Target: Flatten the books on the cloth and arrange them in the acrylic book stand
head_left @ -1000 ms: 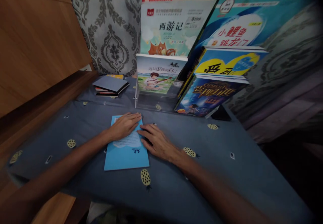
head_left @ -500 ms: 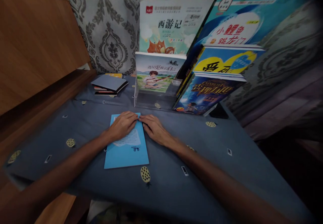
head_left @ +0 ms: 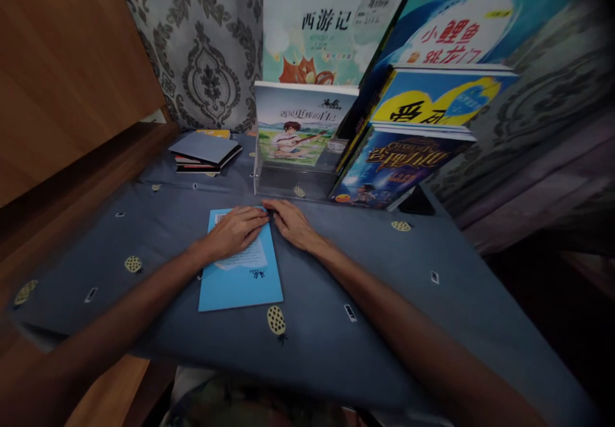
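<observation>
A light blue book [head_left: 240,289] lies on the cloth-covered table in front of me, a text panel and a barcode on its upper face. My left hand [head_left: 240,229] rests flat over its upper half, fingers stretched toward the top right corner. At that same corner my right hand [head_left: 291,223] has its fingertips touching or very near the edge, its fingers extended and the palm off the book to the right. The fingertips of both hands almost meet there. Whether a thumb goes under the cover is hidden.
Behind the hands stands a clear book stand [head_left: 293,183] with a pale-covered book [head_left: 300,125]. Other books, including a dark blue one [head_left: 389,167], lean at its right beside a black flat object [head_left: 418,201]. A small stack of books [head_left: 206,149] lies back left, near a wooden panel [head_left: 72,61].
The view has tilted down slightly, so the stand and books sit higher in the picture. My left hand's fingers have slid a little toward the corner. The blue book stays flat.
</observation>
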Demonstrator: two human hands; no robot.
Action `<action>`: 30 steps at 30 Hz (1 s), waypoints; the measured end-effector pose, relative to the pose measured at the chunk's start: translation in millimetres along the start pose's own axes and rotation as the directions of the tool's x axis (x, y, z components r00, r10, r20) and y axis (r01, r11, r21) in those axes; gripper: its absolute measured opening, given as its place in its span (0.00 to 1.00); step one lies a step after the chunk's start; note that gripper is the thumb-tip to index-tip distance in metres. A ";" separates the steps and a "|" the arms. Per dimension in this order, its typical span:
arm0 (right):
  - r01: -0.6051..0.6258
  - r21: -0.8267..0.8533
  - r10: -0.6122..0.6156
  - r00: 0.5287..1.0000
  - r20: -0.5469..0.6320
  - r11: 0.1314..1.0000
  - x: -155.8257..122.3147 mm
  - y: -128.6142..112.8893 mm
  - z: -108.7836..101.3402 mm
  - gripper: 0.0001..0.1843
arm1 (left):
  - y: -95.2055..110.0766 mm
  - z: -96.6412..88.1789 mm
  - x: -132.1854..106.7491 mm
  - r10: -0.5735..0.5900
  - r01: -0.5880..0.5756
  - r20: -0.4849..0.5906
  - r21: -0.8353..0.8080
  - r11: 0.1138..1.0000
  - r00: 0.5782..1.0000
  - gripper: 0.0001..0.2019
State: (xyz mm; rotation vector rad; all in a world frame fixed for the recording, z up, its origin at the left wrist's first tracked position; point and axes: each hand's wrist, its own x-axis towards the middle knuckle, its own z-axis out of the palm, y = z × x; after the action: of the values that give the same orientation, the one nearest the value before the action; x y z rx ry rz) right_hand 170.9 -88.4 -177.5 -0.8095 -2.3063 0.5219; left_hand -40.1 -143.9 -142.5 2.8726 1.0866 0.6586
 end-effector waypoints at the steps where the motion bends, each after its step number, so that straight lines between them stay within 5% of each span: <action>1: 0.001 -0.006 0.000 1.000 0.013 1.000 0.0 -0.6 -0.8 0.25 | 0.2 0.4 -0.5 0.013 -0.013 0.002 -0.011 1.000 1.000 0.16; 30: -0.031 -0.168 0.048 0.995 0.092 0.985 -0.2 -13.4 -4.3 0.24 | 88.7 -30.7 -42.9 0.185 -0.145 0.196 -0.202 0.969 0.963 0.18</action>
State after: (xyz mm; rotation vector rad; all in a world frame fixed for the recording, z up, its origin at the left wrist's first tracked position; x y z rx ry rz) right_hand 168.4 -97.6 -167.2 -0.9293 -2.4517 0.3971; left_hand -24.6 -242.9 -118.1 2.8094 0.7224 0.4156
